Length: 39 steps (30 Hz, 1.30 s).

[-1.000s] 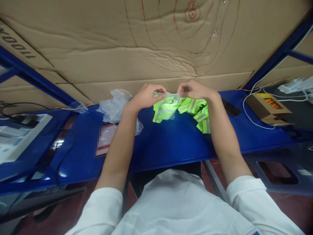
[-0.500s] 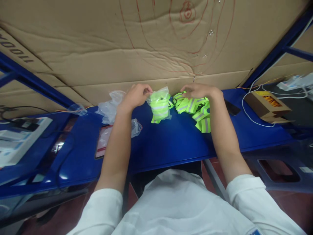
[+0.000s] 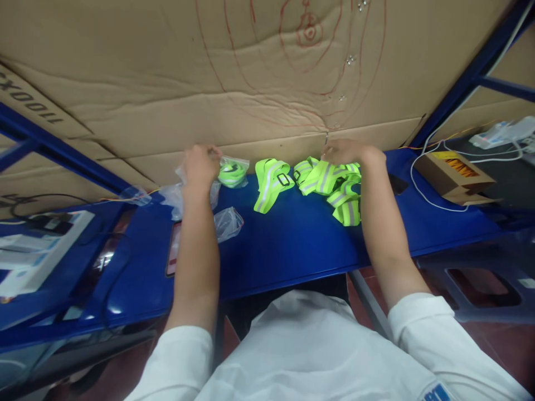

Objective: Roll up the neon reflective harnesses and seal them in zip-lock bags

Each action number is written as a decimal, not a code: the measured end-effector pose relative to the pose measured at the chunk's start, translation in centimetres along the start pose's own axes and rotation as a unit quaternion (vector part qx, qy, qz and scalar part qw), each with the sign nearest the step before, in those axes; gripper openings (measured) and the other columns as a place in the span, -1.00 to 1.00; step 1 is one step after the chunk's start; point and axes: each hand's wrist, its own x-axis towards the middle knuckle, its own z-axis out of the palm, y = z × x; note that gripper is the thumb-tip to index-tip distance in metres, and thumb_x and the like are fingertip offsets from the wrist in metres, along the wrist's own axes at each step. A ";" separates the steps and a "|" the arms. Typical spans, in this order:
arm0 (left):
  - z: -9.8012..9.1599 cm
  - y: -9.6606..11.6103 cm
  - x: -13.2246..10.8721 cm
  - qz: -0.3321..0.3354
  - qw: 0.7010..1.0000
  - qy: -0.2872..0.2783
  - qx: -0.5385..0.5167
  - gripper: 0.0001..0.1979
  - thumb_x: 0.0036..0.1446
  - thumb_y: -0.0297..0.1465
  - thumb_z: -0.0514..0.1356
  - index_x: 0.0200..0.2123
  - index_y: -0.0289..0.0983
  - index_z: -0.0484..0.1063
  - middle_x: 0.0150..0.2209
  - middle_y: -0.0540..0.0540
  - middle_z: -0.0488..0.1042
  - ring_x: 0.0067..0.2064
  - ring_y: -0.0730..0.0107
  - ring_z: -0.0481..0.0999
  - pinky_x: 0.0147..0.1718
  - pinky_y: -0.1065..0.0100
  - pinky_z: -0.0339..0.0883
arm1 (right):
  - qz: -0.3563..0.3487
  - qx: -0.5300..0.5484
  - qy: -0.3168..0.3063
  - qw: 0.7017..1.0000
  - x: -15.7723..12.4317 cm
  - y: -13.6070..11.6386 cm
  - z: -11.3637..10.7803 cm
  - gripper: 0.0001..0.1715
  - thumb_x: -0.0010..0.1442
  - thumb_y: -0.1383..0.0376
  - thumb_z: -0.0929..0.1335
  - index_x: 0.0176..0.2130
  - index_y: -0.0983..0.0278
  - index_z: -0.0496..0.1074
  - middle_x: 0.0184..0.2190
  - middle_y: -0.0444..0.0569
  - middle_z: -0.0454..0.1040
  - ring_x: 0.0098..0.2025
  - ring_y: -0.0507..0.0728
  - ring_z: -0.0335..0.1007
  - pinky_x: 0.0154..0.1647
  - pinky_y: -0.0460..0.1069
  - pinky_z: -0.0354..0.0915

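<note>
Neon-yellow reflective bands w/ grey stripes: that's the stock on the blue bench (image 3: 292, 245). One bagged band (image 3: 232, 171), coiled inside a clear pouch, sits at the far edge of the bench just right of the left hand (image 3: 200, 162). L hand is curled over the pouch's left end, fingers closed on the plastic; the exact pinch is hidden by the knuckles. The pouch's long axis runs approx. left-right, parallel to the cardboard wall (image 3: 251, 83) behind it.

One loose band (image 3: 270, 184) lies by itself between the hands, black buckle up, long axis slanting from far-right to near-left, near end pointing toward the person. It is apart from both hands; the R hand looks a bit nearer its buckle end, the L hand nearer its tail.

Right hand (image 3: 345, 151) rests on the far side of the band pile (image 3: 334, 186), fingers bent down into it; can't tell if it actually grips a strap. Pile is a loose tangle, spreading from the wall toward the near-right.

Further out: empty clear bags (image 3: 228, 221) crumpled beside and under the L forearm, a flat red-edged item (image 3: 172, 256) partly under that arm. Far right, an open brown carton (image 3: 453, 179) w/ a white cable (image 3: 420, 192) looping past it. White box (image 3: 29, 262) at far left.
</note>
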 end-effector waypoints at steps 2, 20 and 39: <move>0.4 0.9 -0.2 -0.040 0.999 0.028 0.017 -0.64 0.33 -0.26 0.09 -0.02 -0.33 0.57 0.07 -0.27 0.58 0.16 -0.04 0.47 0.10 0.04 0.26 | -0.006 -0.014 -0.003 1.000 0.2 -0.7 0.3 -0.66 0.36 0.17 0.42 0.05 0.29 0.59 0.06 0.18 0.63 -0.02 0.31 0.61 -0.01 0.14 0.47; 0.6 1.4 -0.2 -0.048 0.995 0.082 -0.029 -0.65 0.28 -0.11 0.16 -0.11 -0.21 0.58 -0.01 -0.21 0.58 0.11 -0.03 0.42 0.02 0.01 0.13 | -0.238 -0.024 0.069 0.968 2.0 -9.1 6.6 -0.31 0.19 0.52 0.36 0.26 0.16 0.48 0.33 0.08 0.42 0.37 0.33 0.31 0.40 0.20 0.19; 1.2 2.4 -0.8 -0.070 0.995 0.067 -0.036 -0.38 0.30 -0.12 0.21 0.35 -0.24 0.36 0.47 -0.24 0.12 0.44 -0.25 0.07 0.26 -0.33 -0.11 | -0.190 0.323 0.001 0.927 2.8 -8.9 7.4 -0.67 0.40 0.10 0.33 -0.11 0.27 0.55 -0.08 -0.01 0.62 -0.08 0.14 0.50 -0.05 -0.02 0.37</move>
